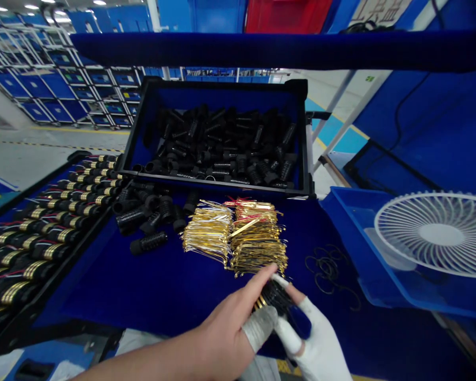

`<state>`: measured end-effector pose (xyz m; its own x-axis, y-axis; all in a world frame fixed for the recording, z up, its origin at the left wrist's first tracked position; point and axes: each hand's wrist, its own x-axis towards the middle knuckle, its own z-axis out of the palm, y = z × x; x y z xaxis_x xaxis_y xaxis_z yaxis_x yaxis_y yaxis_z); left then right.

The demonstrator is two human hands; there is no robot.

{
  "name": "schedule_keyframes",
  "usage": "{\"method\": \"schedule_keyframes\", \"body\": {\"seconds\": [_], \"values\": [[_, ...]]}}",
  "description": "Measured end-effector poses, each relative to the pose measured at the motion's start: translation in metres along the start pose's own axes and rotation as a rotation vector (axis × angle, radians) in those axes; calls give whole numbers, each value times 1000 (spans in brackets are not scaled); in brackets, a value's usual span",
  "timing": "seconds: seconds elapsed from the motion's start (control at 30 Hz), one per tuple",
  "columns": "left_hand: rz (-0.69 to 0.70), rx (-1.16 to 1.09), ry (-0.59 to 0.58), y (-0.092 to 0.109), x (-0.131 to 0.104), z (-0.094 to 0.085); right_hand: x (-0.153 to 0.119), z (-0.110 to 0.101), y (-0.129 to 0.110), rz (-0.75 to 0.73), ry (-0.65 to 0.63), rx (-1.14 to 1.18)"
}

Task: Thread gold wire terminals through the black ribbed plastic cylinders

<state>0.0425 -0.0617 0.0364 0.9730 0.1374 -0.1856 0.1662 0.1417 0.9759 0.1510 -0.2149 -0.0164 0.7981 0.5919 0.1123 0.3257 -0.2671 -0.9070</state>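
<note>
Black ribbed plastic forms the small cylindrical sleeve (276,296) held at the near edge of the blue-covered bench (162,286), just in front of the two gold strip bundles. The left hand (222,338), bare apart from a white cot on the thumb, closes on the sleeve from the left, forefinger laid along its top. The right hand (321,344), in a white glove, pinches the same piece from the right, fingers closed on it. Gold terminals show at the sleeve's lower left end.

Judged from appearance, the sleeve is light and rigid, and its ribs give a sure grip at mid-body. The gold terminals look thin and easily bent and are better left untouched.

Containers:
- Black tote (222,137) at the far edge of the bench, blue-lined, holds a loose heap of matching black sleeves.
- Black tray (8,317) along the left edge holds rows of finished pieces with gold bands and red and white leads.
- Blue bin (349,233) at the right edge holds a white fan (440,233).

Loose sleeves (146,217) lie before the tote. Gold strip bundles (238,235) sit mid-bench; black rubber rings (329,270) lie to their right.
</note>
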Motion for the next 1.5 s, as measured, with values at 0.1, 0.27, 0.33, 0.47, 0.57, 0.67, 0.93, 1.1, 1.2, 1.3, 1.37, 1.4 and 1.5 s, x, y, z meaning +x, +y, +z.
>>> {"method": "schedule_keyframes", "body": {"seconds": [0.1,0.27,0.33,0.47,0.57,0.67,0.93,1.1,1.2,1.3,1.37,1.4,1.5], "values": [[-33,-87,28,-2,-2,5,-2,2,-13,-78,-85,131],[-586,-703,-224,-28,10,17,-4,-5,-26,-150,-133,101],[-690,-828,-230,-34,14,18,-1,-20,-14,-152,-80,-96],[-596,-910,-9,-29,17,13,15,-74,50,-64,159,-758],[-530,-957,-9,-25,18,8,21,-110,97,-25,206,-973],[-489,-867,43,-24,18,7,18,-113,102,-51,230,-970],[-238,-446,96,-20,16,15,-12,-25,3,-420,193,-370],[-119,-321,80,-21,14,9,-15,-9,1,-517,52,-356],[-66,-262,76,-22,13,5,-13,-9,4,-535,8,-352],[-12,-125,104,-23,11,3,-7,-5,2,-370,105,-333],[-16,-118,64,-21,8,1,-3,-1,-1,-203,143,-259],[-30,-142,20,-18,6,-1,-1,1,-4,-130,122,-207],[-30,-72,-56,-5,-2,-8,1,7,-11,26,-8,-71]]}}
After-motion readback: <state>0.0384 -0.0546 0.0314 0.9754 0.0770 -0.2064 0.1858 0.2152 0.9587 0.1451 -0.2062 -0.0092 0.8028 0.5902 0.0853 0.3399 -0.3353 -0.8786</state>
